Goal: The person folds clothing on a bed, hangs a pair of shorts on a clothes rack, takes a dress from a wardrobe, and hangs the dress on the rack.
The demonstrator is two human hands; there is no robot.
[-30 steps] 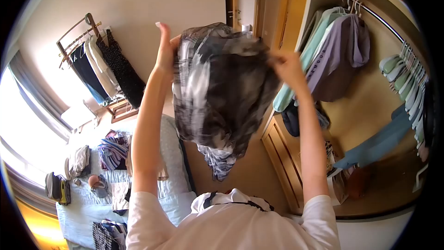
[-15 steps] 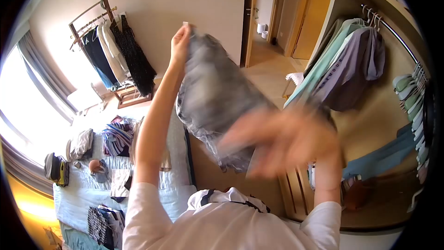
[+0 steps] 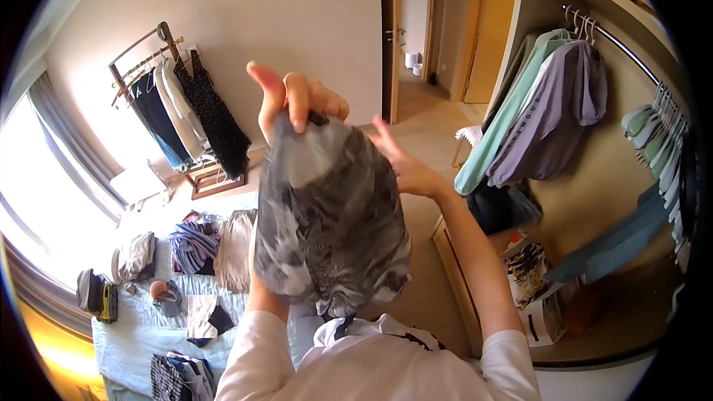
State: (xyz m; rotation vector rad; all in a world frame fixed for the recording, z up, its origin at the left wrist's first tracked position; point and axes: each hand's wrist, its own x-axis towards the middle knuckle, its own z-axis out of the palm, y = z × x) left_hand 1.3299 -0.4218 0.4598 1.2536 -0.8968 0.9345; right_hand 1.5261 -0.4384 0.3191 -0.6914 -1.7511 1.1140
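Note:
A grey and black patterned garment [image 3: 334, 215] of thin cloth hangs in front of my chest; its exact kind does not show. My left hand [image 3: 301, 100] grips its top edge, with one finger pointing up and the others bent over the cloth. The forearm below is mostly hidden behind the fabric. At the garment's upper right edge is my right hand [image 3: 401, 163], open, with one finger stretched upward and the rest partly covered by the cloth.
On the left, a bed [image 3: 122, 341] bears several folded clothes piles. Behind it stands a clothes rack [image 3: 215, 186] with hanging garments. An open wardrobe [image 3: 594, 230] on the right holds hung tops, hangers [image 3: 665, 141] and bags. A doorway [image 3: 420, 44] lies ahead.
The garment has swung toward the middle and now hangs bunched. My left hand has come down and right with it. My right hand, blurred before, has moved up and back to the garment's edge.

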